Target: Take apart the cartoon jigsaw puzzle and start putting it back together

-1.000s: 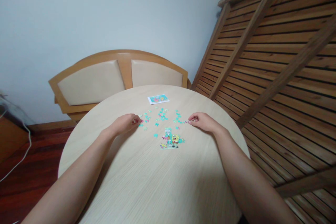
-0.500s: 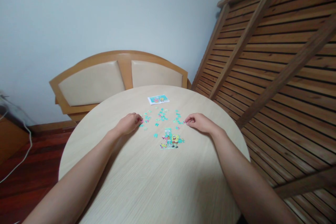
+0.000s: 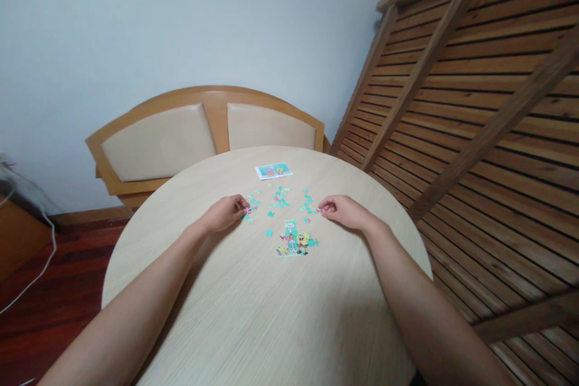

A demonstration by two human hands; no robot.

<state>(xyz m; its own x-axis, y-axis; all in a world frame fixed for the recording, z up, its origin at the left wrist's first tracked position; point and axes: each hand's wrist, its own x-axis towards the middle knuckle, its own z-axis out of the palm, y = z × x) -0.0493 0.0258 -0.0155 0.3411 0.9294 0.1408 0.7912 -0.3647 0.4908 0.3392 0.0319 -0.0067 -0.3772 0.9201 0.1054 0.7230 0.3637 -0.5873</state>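
Several small teal and pink puzzle pieces (image 3: 280,199) lie scattered on the round pale wooden table (image 3: 271,313). A partly joined patch of the puzzle (image 3: 296,240) with cartoon figures lies nearer to me. My left hand (image 3: 226,212) rests on the table at the left edge of the pieces, fingers curled and pinched on a small pink piece. My right hand (image 3: 342,211) rests at the right edge of the scatter, fingers pinched on a small piece. A small picture card (image 3: 273,170) lies at the far side of the table.
Two wooden chairs (image 3: 203,132) with beige padded backs stand behind the table against the pale wall. A slatted wooden frame (image 3: 474,102) leans along the right. A white cable (image 3: 36,265) trails over the dark red floor at the left.
My left hand has slid a little to the right toward the pieces. My right hand has shifted slightly left. Both stay pinched.
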